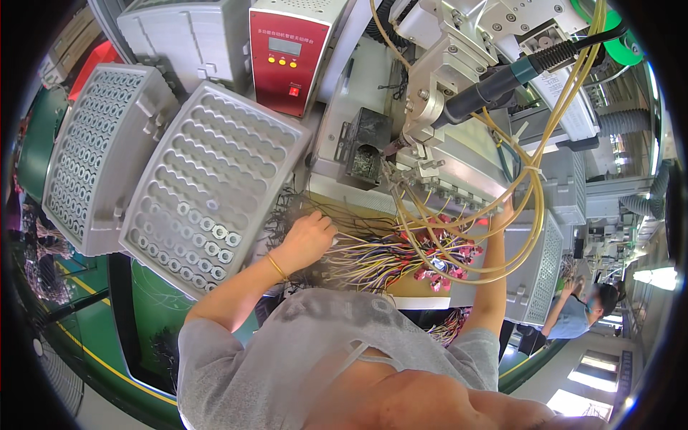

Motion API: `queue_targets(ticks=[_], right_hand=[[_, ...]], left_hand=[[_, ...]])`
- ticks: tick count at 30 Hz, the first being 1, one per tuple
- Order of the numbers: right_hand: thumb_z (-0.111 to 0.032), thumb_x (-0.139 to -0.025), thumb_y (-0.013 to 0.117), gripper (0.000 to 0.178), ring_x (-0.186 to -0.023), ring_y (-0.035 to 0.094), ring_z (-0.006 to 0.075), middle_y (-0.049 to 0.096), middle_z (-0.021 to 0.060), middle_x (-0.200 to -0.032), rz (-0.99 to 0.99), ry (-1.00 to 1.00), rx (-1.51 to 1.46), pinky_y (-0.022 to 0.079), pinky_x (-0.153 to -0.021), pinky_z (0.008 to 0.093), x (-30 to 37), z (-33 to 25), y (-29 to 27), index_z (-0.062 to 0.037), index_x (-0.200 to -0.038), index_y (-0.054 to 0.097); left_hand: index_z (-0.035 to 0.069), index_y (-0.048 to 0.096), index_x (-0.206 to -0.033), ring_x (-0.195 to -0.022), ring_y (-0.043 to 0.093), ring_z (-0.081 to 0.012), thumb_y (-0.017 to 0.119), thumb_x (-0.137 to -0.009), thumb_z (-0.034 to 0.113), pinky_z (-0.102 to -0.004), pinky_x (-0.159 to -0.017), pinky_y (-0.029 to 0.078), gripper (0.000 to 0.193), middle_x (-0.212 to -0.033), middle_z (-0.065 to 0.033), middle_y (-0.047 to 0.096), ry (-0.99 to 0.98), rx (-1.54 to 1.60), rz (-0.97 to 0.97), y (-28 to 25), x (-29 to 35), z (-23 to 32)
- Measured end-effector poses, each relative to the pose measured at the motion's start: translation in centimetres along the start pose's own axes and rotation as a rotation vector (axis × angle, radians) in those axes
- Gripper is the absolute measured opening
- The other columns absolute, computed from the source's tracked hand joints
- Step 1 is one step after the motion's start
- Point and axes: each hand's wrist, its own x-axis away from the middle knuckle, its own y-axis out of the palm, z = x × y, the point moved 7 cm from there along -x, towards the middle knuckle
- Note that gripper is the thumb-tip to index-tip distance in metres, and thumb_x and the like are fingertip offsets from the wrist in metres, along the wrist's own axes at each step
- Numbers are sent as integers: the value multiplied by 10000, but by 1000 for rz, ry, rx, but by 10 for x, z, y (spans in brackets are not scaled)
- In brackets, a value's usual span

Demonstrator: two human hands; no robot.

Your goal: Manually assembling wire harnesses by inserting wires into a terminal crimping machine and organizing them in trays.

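My left hand (308, 239) is above the left side of the worktop with its fingers curled together. Something small and pale shows at its fingertips, too small to name. Beside it lies a bundle of thin wires (365, 259) in yellow, white, black and purple, with pink connectors (462, 251) at the right end. My right hand (505, 213) reaches to the right end of the soldering machine's metal fixture (459, 192). Its fingers are mostly hidden, so I cannot tell what they touch. Loops of yellowish tubing (536, 193) hang in front of the right arm.
A grey tray (215, 161) with metal rings in part of its hollows leans at left, beside a fuller ring tray (93, 154). A red control box (290, 61) stands behind. Soldering head (466, 100) overhangs the worktop. Another person (577, 312) sits far right.
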Motion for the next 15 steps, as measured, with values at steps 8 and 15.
queue_targets(ticks=[8,15], right_hand=[[-149,-837,497,335,-834,628,336,593,156,-1138,13,-88,171,536,-642,372,1,-12,-6,-62,-1153,563],[-171,-818,539,342,-793,632,357,594,156,-1131,44,-79,245,538,-598,388,6,-6,-6,-77,-1146,562]], left_hand=[[50,580,-733,-749,515,-235,614,-677,118,-339,-652,468,94,-748,-59,535,-1,9,8,-2,0,1],[47,581,-736,-747,516,-237,610,-684,116,-343,-656,469,91,-744,-62,534,-5,27,-3,-4,-1,1]])
